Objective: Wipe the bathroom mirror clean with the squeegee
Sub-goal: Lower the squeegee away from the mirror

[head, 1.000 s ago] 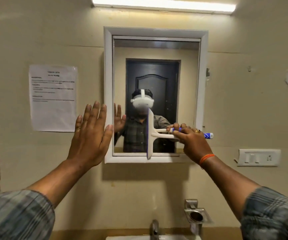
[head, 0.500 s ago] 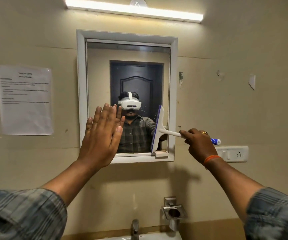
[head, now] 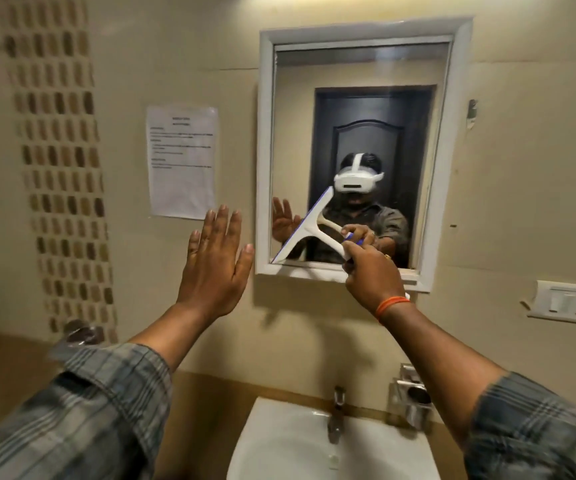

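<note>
Your right hand (head: 369,271) grips the squeegee (head: 309,227) handle; your left hand (head: 215,261) is raised, fingers straight and apart. The blade has swung from the mirror (head: 359,133)'s right edge to its lower left corner, tilted, finishing a low sweep.

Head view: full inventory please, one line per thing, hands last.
mirror: 1, white frame, on the wall above the sink
squeegee: 1, white with blue blade edge, tilted against the mirror's lower left glass
paper notice: 1, white, on the wall left of the mirror
mosaic tile strip: 1, brown and beige, far left wall
switch plate: 1, white, wall at right
sink: 1, white, bottom centre
tap: 1, metal, at the sink's back
metal holder: 1, chrome, right of the tap
left hand: open, fingers spread, raised left of the mirror
right hand: orange wristband, grips the squeegee handle
</note>
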